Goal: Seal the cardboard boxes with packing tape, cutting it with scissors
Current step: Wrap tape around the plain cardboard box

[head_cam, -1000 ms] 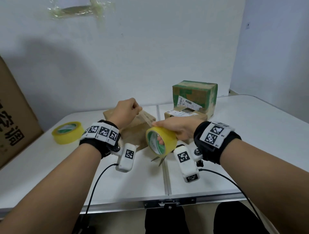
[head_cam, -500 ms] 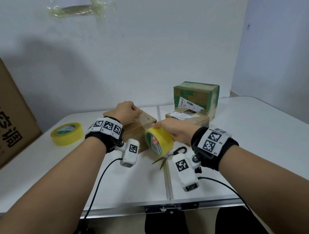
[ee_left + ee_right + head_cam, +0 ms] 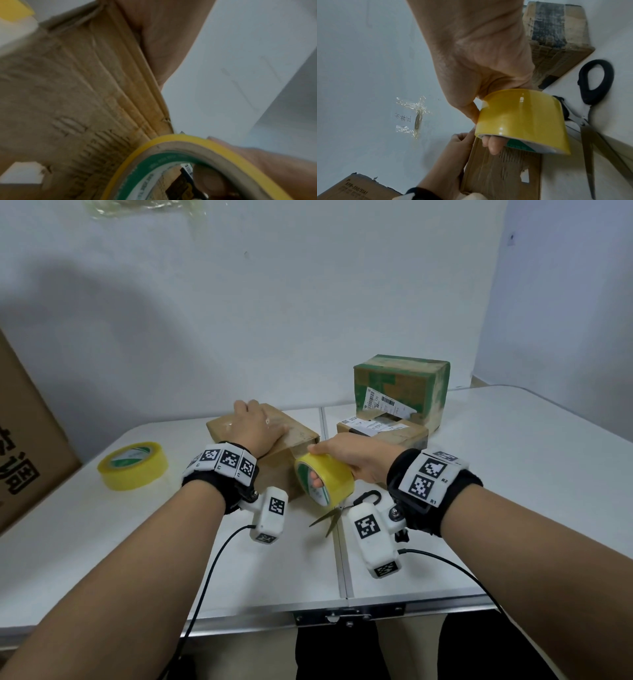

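A flat brown cardboard box (image 3: pixel 298 433) lies at the middle of the white table (image 3: pixel 513 460). My left hand (image 3: pixel 255 426) rests flat on its top with the fingers spread. My right hand (image 3: pixel 349 455) grips a yellow tape roll (image 3: pixel 329 481), fingers through its core, at the box's near right corner. The right wrist view shows the tape roll (image 3: pixel 522 115) against the box (image 3: pixel 501 175) edge and the left hand (image 3: pixel 450 155) on top. Scissors (image 3: pixel 334 513) with black handles lie open on the table just under the roll, and those scissors (image 3: pixel 587 142) sit beside it.
A second yellow tape roll (image 3: pixel 133 461) lies at the left. A green-taped box (image 3: pixel 400 385) stands behind a low labelled box (image 3: pixel 380 430) at the right. A large carton (image 3: pixel 24 440) leans at the far left. The table's front edge (image 3: pixel 329 607) is near.
My left hand has gone from a fist at the box's far edge to lying flat on its top. The right hand has lowered the roll to the box's near corner.
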A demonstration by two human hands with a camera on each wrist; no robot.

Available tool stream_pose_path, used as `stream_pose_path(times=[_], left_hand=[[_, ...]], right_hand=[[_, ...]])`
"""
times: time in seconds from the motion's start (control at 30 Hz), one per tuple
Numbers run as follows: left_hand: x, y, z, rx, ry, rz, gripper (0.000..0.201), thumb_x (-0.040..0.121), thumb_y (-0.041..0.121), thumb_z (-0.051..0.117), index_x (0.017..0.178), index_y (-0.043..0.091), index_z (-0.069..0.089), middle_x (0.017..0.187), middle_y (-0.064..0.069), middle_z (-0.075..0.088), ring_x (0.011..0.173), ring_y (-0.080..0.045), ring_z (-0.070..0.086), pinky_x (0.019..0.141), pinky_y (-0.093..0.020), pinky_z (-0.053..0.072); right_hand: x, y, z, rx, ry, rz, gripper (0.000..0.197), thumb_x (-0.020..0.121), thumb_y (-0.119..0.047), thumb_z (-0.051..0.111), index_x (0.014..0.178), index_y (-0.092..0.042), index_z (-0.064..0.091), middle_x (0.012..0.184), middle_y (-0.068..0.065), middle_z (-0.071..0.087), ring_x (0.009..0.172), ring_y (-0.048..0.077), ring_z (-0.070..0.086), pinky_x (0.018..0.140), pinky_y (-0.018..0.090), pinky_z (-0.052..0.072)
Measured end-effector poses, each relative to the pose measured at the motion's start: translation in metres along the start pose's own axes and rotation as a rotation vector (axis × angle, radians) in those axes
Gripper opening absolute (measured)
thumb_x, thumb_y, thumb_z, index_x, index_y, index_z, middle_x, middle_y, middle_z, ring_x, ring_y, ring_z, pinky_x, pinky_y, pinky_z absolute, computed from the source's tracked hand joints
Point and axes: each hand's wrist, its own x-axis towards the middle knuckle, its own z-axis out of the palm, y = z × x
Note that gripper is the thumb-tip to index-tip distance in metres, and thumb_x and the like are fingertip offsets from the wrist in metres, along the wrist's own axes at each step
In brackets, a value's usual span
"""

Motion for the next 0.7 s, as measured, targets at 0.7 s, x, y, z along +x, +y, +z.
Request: stream_pose_path(times=[0.7], left_hand=[[-0.023, -0.016, -0.007, 0.258, -0.416, 0.506, 0.058, 0.101, 0.048, 0.027, 0.154, 0.027, 0.013, 0.161, 0.008, 0.014, 0.148, -0.01, 0.008, 0.12, -0.047, 0.008]], right_hand=[[0.01, 0.013, 0.004, -0.044, 0.011, -0.031, 0.031, 0.102, -0.027, 0.048, 0.116, 0.001, 0.052, 0.083, 0.015, 0.068, 0.06, 0.019, 0.068, 0.061, 0.028, 0.059]])
